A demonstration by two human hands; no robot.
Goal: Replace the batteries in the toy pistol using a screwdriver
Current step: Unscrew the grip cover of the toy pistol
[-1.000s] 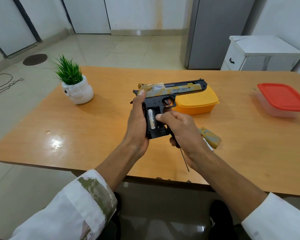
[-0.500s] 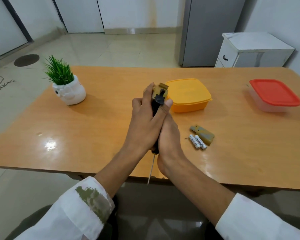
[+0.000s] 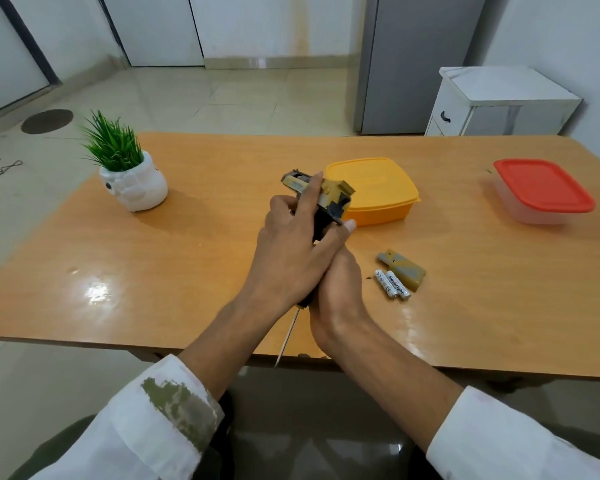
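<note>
- Where the view runs closest to me, a left sleeve [image 3: 160, 420] in white with a green-brown blotch, and a plain white right sleeve [image 3: 499, 434].
- Screwdriver [image 3: 287, 336]: thin shaft pointing back toward the wearer, across the near edge of the table [image 3: 187, 258]. Its dark handle is tucked between the two palms, and I cannot tell which hand grips it.
- Right hand [image 3: 336, 292]: pressed up against the left. Its fingers are hidden behind the left hand, so I cannot say whether it is clenched or what it grasps.
- Left hand [image 3: 291, 251]: wrapped round the grip of the toy pistol, forefinger laid straight along the upper part, thumb tip showing on the right side.
- Toy pistol [image 3: 336, 202]: black and tan, held above the middle of the table and mostly covered by the left hand (only the top and a strip of black frame show).
- Batteries [image 3: 397, 285]: two white cells lying side by side on the table, just right of the hands.
- Battery cover [image 3: 404, 271]: tan piece lying flat, right against the batteries on their far side.
- Yellow box [image 3: 378, 181]: lidded, on the table directly behind the pistol.
- Red-lidded container [image 3: 542, 187]: clear body, at the right end of the table, well apart from the rest.
- Potted plant [image 3: 132, 183]: green tuft in a white pot, toward the table's left.
- White cabinet [image 3: 492, 102] on the floor beyond the table, beside a tall grey unit [image 3: 406, 64].
</note>
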